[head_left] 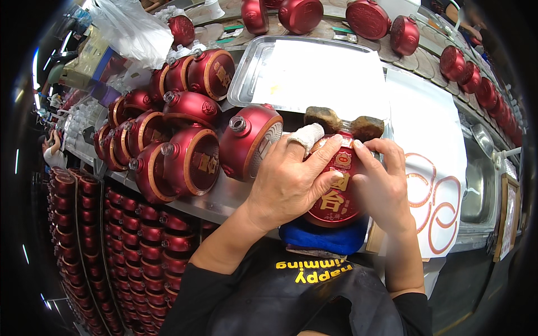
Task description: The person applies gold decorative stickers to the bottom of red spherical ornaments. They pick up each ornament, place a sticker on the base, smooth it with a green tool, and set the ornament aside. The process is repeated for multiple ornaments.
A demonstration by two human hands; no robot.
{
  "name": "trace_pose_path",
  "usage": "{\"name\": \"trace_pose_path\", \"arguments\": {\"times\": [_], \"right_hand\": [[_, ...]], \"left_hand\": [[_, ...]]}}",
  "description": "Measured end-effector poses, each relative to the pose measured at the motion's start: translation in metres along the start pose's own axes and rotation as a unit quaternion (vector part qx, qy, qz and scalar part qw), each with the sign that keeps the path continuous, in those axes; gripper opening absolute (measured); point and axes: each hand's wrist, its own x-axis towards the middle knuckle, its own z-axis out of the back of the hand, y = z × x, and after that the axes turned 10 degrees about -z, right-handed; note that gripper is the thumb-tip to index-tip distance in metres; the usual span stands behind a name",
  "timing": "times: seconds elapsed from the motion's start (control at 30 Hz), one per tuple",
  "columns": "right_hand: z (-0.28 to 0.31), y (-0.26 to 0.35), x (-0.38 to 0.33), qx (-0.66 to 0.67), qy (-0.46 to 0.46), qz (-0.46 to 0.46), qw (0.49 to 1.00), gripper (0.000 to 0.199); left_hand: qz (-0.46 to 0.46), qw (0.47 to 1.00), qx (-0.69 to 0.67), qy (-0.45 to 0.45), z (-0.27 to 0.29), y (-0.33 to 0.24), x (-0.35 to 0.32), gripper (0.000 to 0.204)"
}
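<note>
A round, flat red bottle (335, 210) with gold lettering lies face up on a blue cushion (322, 238), close to my body. Its neck points away from me, between two worn brown pads (367, 127). From the left, my left hand (286, 185) grips the bottle, its index finger and thumb on the front face. A crumpled white cloth (307, 136) sits at that hand's fingers; whether it is wrapped on or held, I cannot tell. My right hand (388, 182), slightly blurred, holds the right side, with its fingertips near the neck.
Several red bottles (190, 159) with orange-brown rims crowd the left of the metal bench. A tray (244, 84) lined with white paper lies ahead. On the right, a white sheet (426, 120) carries orange-brown ring strips (443, 221). More bottles (367, 19) line a conveyor behind; a sink (481, 185) is far right.
</note>
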Motion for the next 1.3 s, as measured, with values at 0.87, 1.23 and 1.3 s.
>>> {"name": "trace_pose_path", "arguments": {"times": [0.87, 1.23, 1.3], "right_hand": [[0.0002, 0.0009, 0.0012, 0.001, 0.001, -0.003, 1.000, 0.045], [-0.0010, 0.0011, 0.0018, 0.000, 0.001, 0.001, 1.000, 0.044], [-0.0012, 0.0009, 0.0021, -0.004, 0.002, 0.004, 1.000, 0.044]], "left_hand": [[0.001, 1.000, 0.009, -0.004, 0.0017, 0.0008, 0.0024, 0.049], [-0.021, 1.000, 0.000, 0.009, 0.0006, 0.0041, 0.0071, 0.049], [-0.016, 1.000, -0.004, 0.008, -0.0001, 0.0041, 0.0063, 0.049]]}}
